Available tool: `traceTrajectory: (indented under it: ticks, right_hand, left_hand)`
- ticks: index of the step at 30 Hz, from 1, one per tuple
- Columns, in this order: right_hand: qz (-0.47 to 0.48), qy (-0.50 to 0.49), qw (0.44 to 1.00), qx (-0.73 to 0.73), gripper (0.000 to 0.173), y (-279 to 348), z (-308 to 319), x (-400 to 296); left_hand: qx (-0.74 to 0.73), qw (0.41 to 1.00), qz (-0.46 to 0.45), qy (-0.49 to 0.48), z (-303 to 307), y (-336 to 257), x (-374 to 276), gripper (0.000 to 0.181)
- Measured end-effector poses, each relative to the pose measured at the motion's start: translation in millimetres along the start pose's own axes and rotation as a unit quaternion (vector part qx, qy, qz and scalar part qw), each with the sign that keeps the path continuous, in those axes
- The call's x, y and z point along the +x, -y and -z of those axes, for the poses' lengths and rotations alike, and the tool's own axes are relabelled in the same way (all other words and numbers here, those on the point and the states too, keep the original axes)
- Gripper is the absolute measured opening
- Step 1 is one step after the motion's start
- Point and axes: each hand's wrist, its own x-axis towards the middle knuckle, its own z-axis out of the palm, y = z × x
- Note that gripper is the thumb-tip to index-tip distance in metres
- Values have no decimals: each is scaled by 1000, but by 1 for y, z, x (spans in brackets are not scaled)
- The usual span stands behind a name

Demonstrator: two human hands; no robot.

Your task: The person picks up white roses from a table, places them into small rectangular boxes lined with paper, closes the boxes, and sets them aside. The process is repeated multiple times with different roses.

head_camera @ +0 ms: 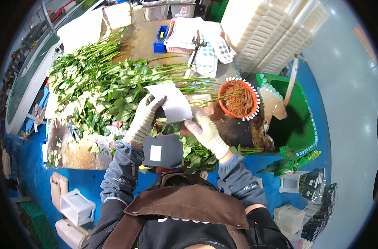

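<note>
My left hand (150,113), in a striped knit glove, is closed on the left edge of a curved white sheet (173,101). My right hand (206,130), gloved too and slightly blurred, is at the sheet's lower right corner; whether it grips the corner is unclear. Below the sheet lies a dark grey wrap (167,155) with a pale square label. Long-stemmed leafy flowers (117,84) cover the left and middle of the worktable, their stems pointing right and up. More green leaves (196,154) stick out beside the dark wrap, near my body.
An orange bowl (221,101) of brown rubber bands stands right of the hands, near a clear plastic tray (206,107). Behind are a blue tape dispenser (159,46) and sticker sheets (207,60). A green bin (301,124) adjoins the table's right end; white stacked crates (263,34) rise behind.
</note>
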Motion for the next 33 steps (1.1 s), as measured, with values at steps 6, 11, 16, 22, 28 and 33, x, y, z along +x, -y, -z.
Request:
traceTrajectory:
  ticks: [6,11,16,22,28,33]
  right_hand:
    - [-130,14,943,305,33,-12,-1,9]
    - [15,-200,965,-166,17,8,41,1]
    - [-104,-127,967,-193,23,13,51,-28]
    - [-56,-138,971,-188,18,-7,84,-42]
    - [-83,-77,993,-33,16,-31,118,-59]
    - [-125,-103,975,153,15,-64,116,-67]
  left_hand:
    - [-55,994,59,68,-25,19,-3,52]
    - [43,998,-23,27,-52,55,9,31]
    - [17,999,-42,-22,-86,74,14,31]
    - [150,981,-69,103,-112,83,19,41]
    - [50,991,41,119,-141,83,15,34]
    - [-35,981,74,178,-135,98,25,43]
